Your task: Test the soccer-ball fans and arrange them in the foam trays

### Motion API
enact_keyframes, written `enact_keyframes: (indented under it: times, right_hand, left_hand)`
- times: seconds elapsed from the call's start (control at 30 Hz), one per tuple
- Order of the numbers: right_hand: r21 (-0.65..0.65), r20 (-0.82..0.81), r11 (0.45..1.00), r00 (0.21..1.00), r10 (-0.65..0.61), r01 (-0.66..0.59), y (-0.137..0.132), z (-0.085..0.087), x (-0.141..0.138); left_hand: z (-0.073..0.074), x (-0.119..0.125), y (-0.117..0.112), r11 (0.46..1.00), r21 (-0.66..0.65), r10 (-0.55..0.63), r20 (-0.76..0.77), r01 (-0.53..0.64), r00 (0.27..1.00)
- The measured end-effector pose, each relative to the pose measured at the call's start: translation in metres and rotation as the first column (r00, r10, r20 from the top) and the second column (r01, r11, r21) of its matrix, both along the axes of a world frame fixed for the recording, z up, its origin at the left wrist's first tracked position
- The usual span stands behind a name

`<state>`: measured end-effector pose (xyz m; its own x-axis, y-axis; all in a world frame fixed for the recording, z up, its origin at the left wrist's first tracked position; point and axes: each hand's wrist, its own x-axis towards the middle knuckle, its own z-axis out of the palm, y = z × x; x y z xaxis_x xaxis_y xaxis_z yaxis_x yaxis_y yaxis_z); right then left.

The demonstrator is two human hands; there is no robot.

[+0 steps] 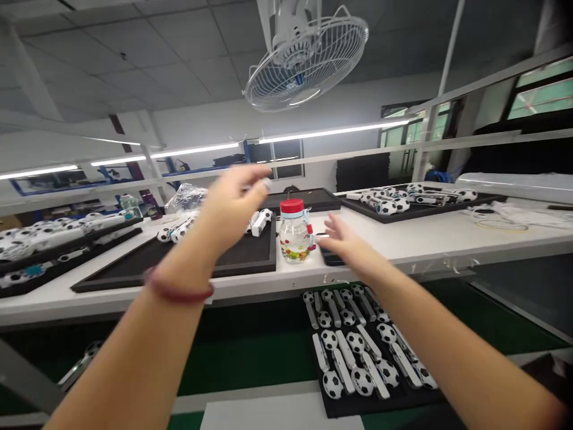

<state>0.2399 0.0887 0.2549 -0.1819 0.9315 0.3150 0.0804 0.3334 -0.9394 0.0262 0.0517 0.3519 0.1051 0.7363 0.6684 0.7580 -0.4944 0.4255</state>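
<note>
My left hand [230, 206] is raised over a black tray [242, 261], its fingers curled toward the thumb. Something small and whitish shows at the fingertips, too blurred to name. Just right of that hand, a clear jar [295, 240] with a red lid and a printed fruit-like pattern stands upright on the white table. My right hand [344, 242] is open beside the jar's red and light-blue handle, fingers apart and holding nothing. A dark flat object [332, 258], partly hidden, lies under it. White items with football-patterned heads [265, 220] lie at the tray's far side.
More football-patterned items fill a tray [389, 218] at the back right and stacked trays [40, 280] at the left. Below the table, another tray [331, 411] holds rows of them. A white fan [308, 60] hangs overhead. Clear plastic [185, 197] lies behind the near tray.
</note>
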Motion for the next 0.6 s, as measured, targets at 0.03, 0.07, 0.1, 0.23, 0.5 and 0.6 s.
enact_keyframes:
  times: [0.03, 0.07, 0.1, 0.23, 0.5, 0.6]
  right_hand:
    - [-0.061, 0.021, 0.998, 1.0, -0.008, 0.009, 0.014, -0.008, -0.009]
    - [-0.086, 0.003, 0.996, 1.0, -0.009, 0.009, 0.029, -0.015, -0.017]
    - [-0.092, -0.012, 0.996, 1.0, -0.003, 0.002, 0.042, -0.022, -0.025]
    - [-0.02, -0.086, 0.992, 0.989, 0.12, -0.123, 0.077, -0.028, -0.042]
    - [0.026, -0.067, 0.967, 0.964, 0.256, -0.255, 0.082, -0.006, -0.04]
    - [0.082, -0.106, 0.975, 0.971, 0.214, -0.206, 0.051, -0.007, -0.039]
  left_hand:
    - [0.003, 0.011, 0.018, 0.998, -0.059, -0.017, -0.012, 0.016, 1.0]
    - [0.002, 0.021, 0.038, 0.991, -0.133, -0.037, -0.022, 0.034, 0.999]
    - [0.0, 0.028, 0.058, 0.977, -0.206, -0.064, -0.026, 0.057, 0.998]
    - [-0.02, 0.032, 0.117, 0.918, -0.34, -0.215, 0.001, 0.203, 0.977]
    - [-0.04, 0.029, 0.106, 0.873, -0.295, -0.35, 0.177, 0.388, 0.92]
    - [-0.047, 0.041, 0.074, 0.901, -0.239, -0.306, 0.239, 0.362, 0.921]
